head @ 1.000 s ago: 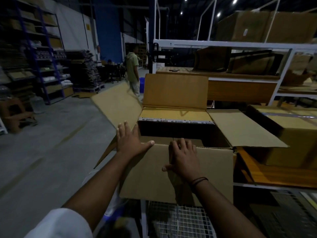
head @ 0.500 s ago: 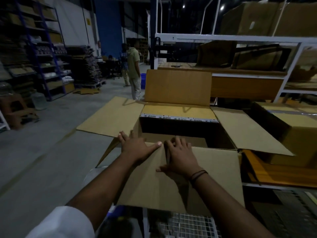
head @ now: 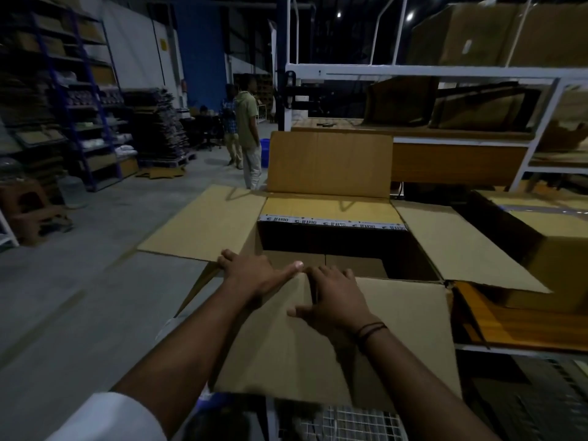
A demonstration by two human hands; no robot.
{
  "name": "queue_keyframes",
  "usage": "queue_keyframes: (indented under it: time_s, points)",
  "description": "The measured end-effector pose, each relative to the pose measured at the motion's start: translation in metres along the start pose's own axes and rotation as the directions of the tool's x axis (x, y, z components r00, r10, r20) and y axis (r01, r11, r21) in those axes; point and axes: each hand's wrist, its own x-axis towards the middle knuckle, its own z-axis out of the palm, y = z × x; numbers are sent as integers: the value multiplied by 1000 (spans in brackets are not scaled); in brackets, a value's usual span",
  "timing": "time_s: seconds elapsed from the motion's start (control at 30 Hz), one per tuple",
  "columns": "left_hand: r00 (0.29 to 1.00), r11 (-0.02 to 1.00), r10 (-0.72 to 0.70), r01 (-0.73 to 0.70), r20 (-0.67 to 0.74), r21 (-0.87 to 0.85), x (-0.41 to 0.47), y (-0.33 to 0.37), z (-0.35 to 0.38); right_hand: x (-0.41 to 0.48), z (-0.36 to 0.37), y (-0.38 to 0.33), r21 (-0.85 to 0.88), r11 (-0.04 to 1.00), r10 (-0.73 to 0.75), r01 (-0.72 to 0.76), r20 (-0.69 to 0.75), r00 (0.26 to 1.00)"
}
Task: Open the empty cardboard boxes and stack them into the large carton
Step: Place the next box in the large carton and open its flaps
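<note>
Head view: at your far left, blue shelving (head: 79,100) is standing along the wall, with stacked flat cardboard (head: 159,125) beside it and two people (head: 246,132) standing on the floor beyond. You are facing the large carton (head: 331,237), which is sitting open straight ahead of you. Its left flap (head: 203,221) is lying outward and its far flap (head: 329,162) is standing upright. Your left hand (head: 251,272) is gripping the carton's near left corner, fingers bending over the rim and thumb stretching along the fold. Your right hand (head: 334,300), just beside that thumb, is pressing palm-down on the near flap (head: 381,338), which is hanging toward you. Its fingers are lying fairly straight up to the fold, with the thumb splaying wide. Further right, the right flap (head: 461,243) is spreading out toward a closed box (head: 547,237), and a white rack (head: 445,71) is standing behind.
</note>
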Motion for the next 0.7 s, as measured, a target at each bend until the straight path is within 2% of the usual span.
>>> queue_keyframes:
  time_s: [0.07, 0.13, 0.27, 0.43, 0.53, 0.6, 0.7]
  points:
    - [999, 999, 24, -26, -48, -38, 0, 2, -6, 5, -12, 7, 142, 986, 81, -90, 68, 994]
    - [993, 996, 46, -54, -109, -72, 7, 6, -8, 12, -18, 17, 211, 965, 138, -155, 94, 986]
    - [988, 989, 65, -82, -141, -120, 34, 17, -5, 23, -18, 34, 157, 966, 196, -205, 67, 978]
    - [990, 970, 91, -113, -110, -217, 75, 29, 4, 43, -12, 48, 133, 939, 321, -317, -6, 947]
    - [989, 939, 125, -143, -76, -314, 101, 37, 12, 61, -14, 57, 147, 926, 345, -347, 36, 938]
    - [986, 936, 156, -165, -54, -311, 113, 44, 14, 73, -15, 64, 181, 918, 343, -353, 85, 935]
    - [975, 935, 223, -220, -22, -278, 132, 50, 14, 94, -16, 75, 145, 922, 341, -360, 137, 930]
